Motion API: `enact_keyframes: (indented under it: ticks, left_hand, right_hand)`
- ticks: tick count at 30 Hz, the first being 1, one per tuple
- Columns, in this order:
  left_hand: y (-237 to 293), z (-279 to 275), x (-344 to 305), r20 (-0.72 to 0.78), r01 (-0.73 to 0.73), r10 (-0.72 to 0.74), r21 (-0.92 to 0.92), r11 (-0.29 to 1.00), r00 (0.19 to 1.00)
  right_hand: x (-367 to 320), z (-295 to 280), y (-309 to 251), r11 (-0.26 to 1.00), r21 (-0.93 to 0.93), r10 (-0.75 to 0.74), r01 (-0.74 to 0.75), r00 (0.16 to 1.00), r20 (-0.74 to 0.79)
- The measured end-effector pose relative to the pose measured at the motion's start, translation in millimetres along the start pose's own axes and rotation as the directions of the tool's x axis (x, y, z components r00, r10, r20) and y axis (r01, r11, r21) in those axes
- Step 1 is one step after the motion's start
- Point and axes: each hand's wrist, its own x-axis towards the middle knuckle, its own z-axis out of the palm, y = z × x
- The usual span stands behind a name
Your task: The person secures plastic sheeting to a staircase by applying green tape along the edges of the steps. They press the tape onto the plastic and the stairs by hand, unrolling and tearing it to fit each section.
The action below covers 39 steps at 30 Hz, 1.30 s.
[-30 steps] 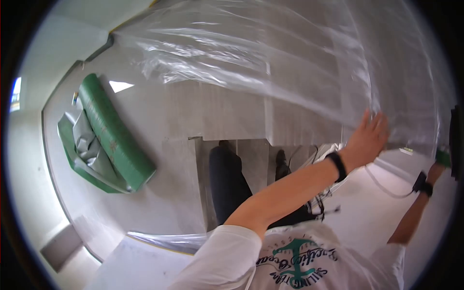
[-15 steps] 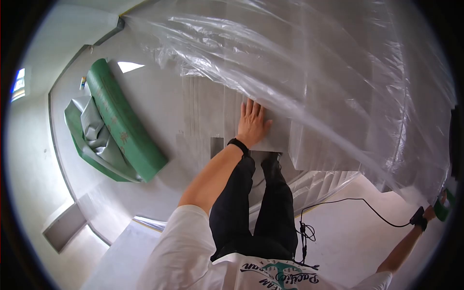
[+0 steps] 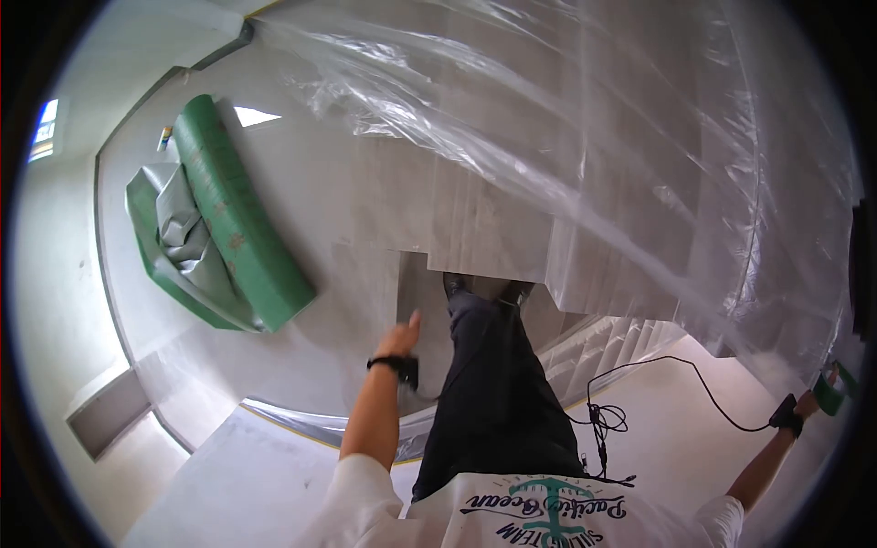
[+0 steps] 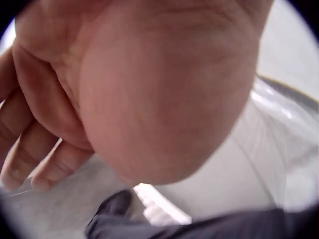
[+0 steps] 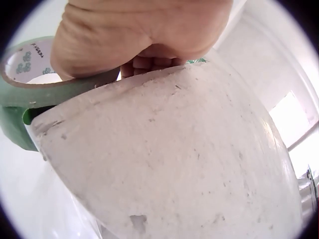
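Observation:
My left hand [image 3: 397, 340] hangs beside the dark trouser leg in the head view, blurred. The left wrist view shows its palm large, fingers loosely bent and nothing between them. Far right, my right hand [image 3: 806, 404] is by a roll of green tape [image 5: 45, 94]. In the right wrist view this hand [image 5: 144, 35] overlaps the roll's ring, its curled fingers partly hidden behind the edge of a scuffed white surface [image 5: 164, 144]. Clear plastic film [image 3: 566, 183] spreads over the grey-brown steps [image 3: 498, 219] and reaches toward the right hand.
A rolled green sheet [image 3: 237, 210] and a folded grey-green sheet [image 3: 187, 237] lie on the floor at left, near a small tube [image 3: 164, 138]. A black cable [image 3: 676, 358] runs from the right wrist to a tangle near the legs. More plastic [image 3: 311, 431] edges the floor.
My left hand left the film at right, pressed flat on the step, then drew back down and left beside my leg. The right hand stays at far right by the green tape.

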Motion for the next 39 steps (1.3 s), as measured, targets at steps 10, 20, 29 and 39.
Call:
enact_keyframes:
  ticks: [10, 20, 29, 39]
  left_hand:
    - [-62, 78, 32, -0.582, -0.487, 0.308, -0.176, 0.856, 0.752]
    - [-95, 129, 16, -0.201, -0.209, 0.245, 0.183, 0.961, 0.948]
    - [93, -112, -122, -0.595, -0.700, 0.604, 0.095, 0.708, 0.530]
    - [277, -123, 35, -0.080, 0.023, 0.205, -0.889, -0.457, 0.975]
  right_hand:
    - [3, 33, -12, 0.977, 0.177, -0.115, 0.121, 0.992, -0.041]
    - [18, 75, 38, 0.973, 0.203, -0.101, 0.109, 0.994, -0.047]
    - [-12, 62, 70, 0.991, 0.056, 0.126, -0.119, 0.983, -0.133]
    - [1, 93, 87, 0.897, 0.395, 0.304, -0.201, 0.927, -0.218]
